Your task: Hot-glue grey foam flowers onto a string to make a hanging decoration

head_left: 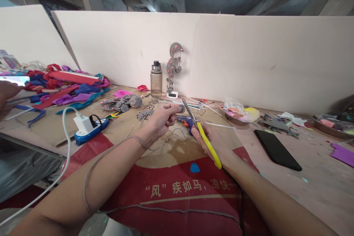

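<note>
My left hand (160, 120) pinches a small grey felt-like piece (181, 108) between thumb and fingers. In my right hand (211, 142) is a pair of scissors (206, 140) with yellow handles, its blades pointing up beside the grey piece. Whether the blades touch it I cannot tell. Grey yarn (95, 162) loops round my left forearm and trails across the red part of the cardboard (190, 210). Just behind my hands lies a blue-handled tool (189, 122), partly hidden. A ball of grey yarn (135, 101) rests further back at the left, next to several grey pieces (116, 104).
A bottle (156, 81) and a small white clock (172, 95) stand before the white board (124, 44), where a grey moon ornament (175, 57) hangs. Left are a blue power strip (91, 131) and coloured fabric strips (69, 84); right, a black phone (276, 150) and a bowl (240, 116). Another person's hand (9, 90) shows far left.
</note>
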Available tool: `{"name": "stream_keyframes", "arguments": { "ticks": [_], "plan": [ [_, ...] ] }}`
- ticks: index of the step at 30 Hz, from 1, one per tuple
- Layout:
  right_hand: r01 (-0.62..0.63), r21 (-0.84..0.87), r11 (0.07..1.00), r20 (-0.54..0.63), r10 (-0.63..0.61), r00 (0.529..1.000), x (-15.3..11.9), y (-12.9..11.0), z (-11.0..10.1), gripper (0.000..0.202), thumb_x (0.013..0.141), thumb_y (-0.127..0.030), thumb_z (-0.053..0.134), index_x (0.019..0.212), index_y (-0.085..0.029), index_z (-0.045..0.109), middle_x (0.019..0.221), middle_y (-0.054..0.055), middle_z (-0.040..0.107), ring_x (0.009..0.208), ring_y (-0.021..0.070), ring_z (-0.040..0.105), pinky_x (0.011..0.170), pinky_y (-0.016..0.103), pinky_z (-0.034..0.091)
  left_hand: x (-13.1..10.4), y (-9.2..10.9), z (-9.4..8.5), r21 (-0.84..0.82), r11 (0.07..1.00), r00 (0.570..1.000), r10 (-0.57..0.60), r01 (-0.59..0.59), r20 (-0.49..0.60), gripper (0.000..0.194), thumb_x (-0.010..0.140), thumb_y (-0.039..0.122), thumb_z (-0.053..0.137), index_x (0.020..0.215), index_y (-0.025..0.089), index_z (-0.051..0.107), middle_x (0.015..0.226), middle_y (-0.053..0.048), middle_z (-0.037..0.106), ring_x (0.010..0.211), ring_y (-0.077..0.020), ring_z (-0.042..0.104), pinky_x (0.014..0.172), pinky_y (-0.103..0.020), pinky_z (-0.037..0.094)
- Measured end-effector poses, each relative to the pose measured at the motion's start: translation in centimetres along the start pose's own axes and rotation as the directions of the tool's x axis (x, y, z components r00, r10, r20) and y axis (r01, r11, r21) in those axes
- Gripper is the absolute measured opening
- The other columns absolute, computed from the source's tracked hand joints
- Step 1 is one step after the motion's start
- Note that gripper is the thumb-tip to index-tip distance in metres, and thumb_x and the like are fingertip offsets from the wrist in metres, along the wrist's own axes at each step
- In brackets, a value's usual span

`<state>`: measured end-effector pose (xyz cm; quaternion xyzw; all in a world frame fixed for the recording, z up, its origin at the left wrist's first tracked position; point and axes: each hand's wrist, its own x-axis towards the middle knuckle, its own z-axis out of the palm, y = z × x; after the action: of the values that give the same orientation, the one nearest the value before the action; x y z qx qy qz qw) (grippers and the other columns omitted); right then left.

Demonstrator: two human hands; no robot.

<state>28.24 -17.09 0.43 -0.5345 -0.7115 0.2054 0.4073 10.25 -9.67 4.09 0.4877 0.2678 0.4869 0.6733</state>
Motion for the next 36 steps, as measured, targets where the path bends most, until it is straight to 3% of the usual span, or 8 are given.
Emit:
{"name": "stream_keyframes", "arguments": {
  "ticks": [6, 14, 36],
  "plan": [
    [0.074, -0.059, 0.996, -0.01, -0.074, 0.997, 0.13, 0.27, 0.09, 0.034, 0.09, -0.054, 0.046, 0.079, -0.021, 0.05, 0.068, -0.001, 0.052, 0.062, 0.0135, 0.045, 0.056, 0.028, 0.034, -0.08, -0.02, 0.14, 0.048, 0.999, 1.0, 0.011, -0.011, 0.003, 0.023, 0.061, 0.022, 0.078, 0.068, 0.01, 0.06, 0.057, 0.004, 0.044, 0.042, -0.0003, 0.03, 0.038, -0.017, 0.009],
    [0.054, -0.086, 0.995, 0.009, -0.054, 0.999, 0.05, -0.21, -0.09, 0.036, 0.09, -0.055, 0.044, 0.079, -0.021, 0.051, 0.07, -0.001, 0.054, 0.064, 0.0145, 0.048, 0.058, 0.028, 0.035, -0.36, 0.04, 0.42, 0.103, 0.995, 1.0, 0.01, -0.007, -0.028, 0.024, 0.06, 0.025, 0.078, 0.068, 0.012, 0.059, 0.05, 0.007, 0.04, 0.04, -0.001, 0.028, 0.039, -0.019, 0.01],
    [0.027, -0.075, 0.997, -0.007, -0.028, 1.0, 0.11, 0.76, 0.29, 0.034, 0.089, -0.054, 0.048, 0.078, -0.022, 0.049, 0.069, -0.002, 0.052, 0.064, 0.0139, 0.045, 0.061, 0.029, 0.034, -0.17, -0.18, 0.19, 0.095, 0.995, 1.0, 0.016, -0.017, 0.012, 0.026, 0.058, 0.025, 0.08, 0.071, 0.012, 0.061, 0.051, 0.006, 0.042, 0.04, -0.0013, 0.029, 0.04, -0.02, 0.011]
  ]
}}
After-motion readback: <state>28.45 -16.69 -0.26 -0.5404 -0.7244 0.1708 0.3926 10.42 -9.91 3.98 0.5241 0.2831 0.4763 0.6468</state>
